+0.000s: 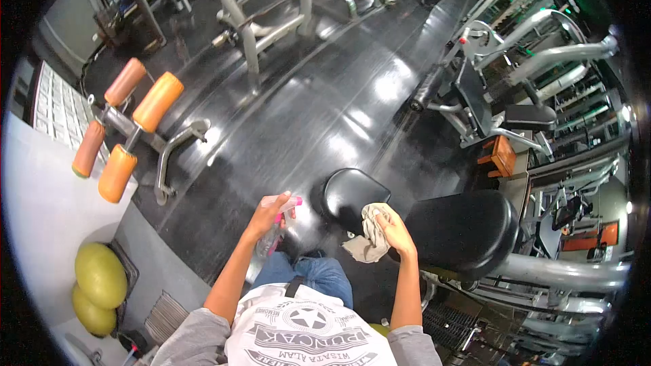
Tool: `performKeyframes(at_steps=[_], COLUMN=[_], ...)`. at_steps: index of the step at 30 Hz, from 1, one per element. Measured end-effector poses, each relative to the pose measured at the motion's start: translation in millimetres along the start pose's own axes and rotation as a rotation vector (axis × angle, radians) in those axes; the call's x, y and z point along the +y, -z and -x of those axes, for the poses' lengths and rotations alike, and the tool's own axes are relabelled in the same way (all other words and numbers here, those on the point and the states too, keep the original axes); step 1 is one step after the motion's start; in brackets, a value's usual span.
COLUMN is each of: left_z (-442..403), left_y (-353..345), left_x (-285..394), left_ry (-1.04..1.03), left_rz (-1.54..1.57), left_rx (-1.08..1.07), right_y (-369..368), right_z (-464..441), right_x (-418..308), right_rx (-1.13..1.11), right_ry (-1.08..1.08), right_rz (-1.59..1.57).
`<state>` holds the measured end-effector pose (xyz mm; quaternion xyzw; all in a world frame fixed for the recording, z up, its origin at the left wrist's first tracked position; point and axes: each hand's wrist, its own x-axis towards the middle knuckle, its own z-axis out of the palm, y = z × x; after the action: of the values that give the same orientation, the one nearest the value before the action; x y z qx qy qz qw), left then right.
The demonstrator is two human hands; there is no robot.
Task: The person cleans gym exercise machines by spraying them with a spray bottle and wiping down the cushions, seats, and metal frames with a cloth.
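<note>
- Head view: a spray bottle (270,240) with a pink nozzle is held by the left hand (268,213), out in front of the body and above the dark floor (298,122).
- The left hand is closed around the top of the bottle; its clear lower part is left uncovered below the fingers. How firmly it is squeezed cannot be told.
- A beige cloth (368,242) is held bunched in the right hand (395,228), with the fingers closed on its upper part and a loose end hung down toward the left.
- The cloth is seen between two black pads, partly in front of the small pad (351,192) and near the large pad (458,230). Whether either pad is touched by it cannot be told.
- The large pad is placed to the right of the cloth, with a thick silver tube (576,272) seen beside it.
- A white printed shirt (305,322) with grey sleeves and blue jeans (324,276) are worn by the person.
- At the left, orange and brown foam rollers (158,102) are mounted on a metal frame (163,166).
- Two green balls (101,275) are seen close together at the lower left, one partly hidden by the other.
- An orange-brown wooden stool (502,156) is seen near the exercise machine (475,95) at the right.
</note>
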<state>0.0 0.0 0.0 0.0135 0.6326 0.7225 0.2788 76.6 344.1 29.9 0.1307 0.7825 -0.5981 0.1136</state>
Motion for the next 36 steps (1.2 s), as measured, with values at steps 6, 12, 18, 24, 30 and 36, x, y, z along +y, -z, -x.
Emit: performKeyframes(at_steps=[6, 12, 18, 24, 30, 36], left_z=[57, 65, 64, 61, 56, 47], left_y=[-59, -134, -228, -310, -362, -390], left_x=[62, 108, 137, 154, 174, 186], left_ry=[-0.113, -0.251, -0.269, -0.243, -0.228, -0.202], left_rz=[0.009, -0.106, -0.167, -0.25, -0.363, -0.44], left_rx=[-0.144, -0.307, -0.289, -0.248, -0.141, -0.051], right_y=[10, 87, 201, 275, 261, 236], right_z=[96, 135, 169, 189, 160, 161], right_x=[-111, -184, -199, -176, -123, -73], right_rx=[0.055, 0.162, 0.312, 0.432, 0.321, 0.208], right_ry=[0.225, 0.425, 0.458, 0.482, 0.459, 0.601], right_rz=[0.021, 0.208, 0.339, 0.212, 0.071, -0.313])
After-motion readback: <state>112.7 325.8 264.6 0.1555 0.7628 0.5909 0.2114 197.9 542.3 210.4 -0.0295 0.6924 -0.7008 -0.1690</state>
